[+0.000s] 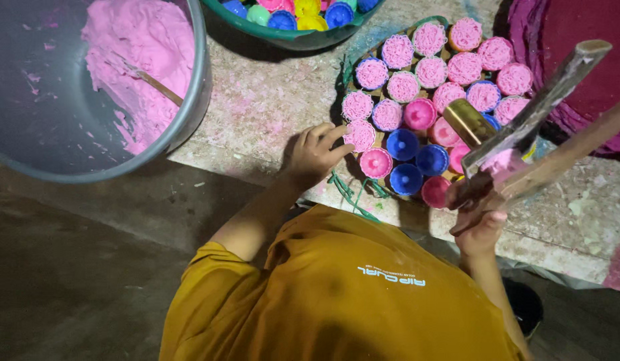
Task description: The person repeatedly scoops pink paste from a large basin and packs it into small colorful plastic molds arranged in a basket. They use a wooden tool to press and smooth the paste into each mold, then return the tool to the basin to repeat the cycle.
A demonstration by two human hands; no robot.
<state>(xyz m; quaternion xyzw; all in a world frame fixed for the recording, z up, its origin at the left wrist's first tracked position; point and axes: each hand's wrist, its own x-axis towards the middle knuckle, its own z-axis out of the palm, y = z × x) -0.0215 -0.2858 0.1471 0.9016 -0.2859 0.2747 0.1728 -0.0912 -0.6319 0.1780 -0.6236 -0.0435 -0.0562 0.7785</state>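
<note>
A bundle of small pink and blue cups (403,144), tied with green cord (350,190), stands on a stained stone slab (270,100). Most cups are filled with rough pink paste (427,70); several near the front are hollow. My left hand (313,155) rests at the bundle's left edge, thumb and fingertips closed around a pink-filled cup (358,134). My right hand (480,230) grips a wooden-handled tool (557,157) with a metal bar and a brass cylinder (467,120), held over the bundle's right side. My orange shirt (336,294) fills the bottom.
A grey bucket (189,113) at the left holds pink paste (146,60) and a stick (153,81). A green basin (290,37) of coloured cups sits at the top. A dark magenta round object (564,40) lies at the top right. The slab's front edge drops to a dark floor (76,267).
</note>
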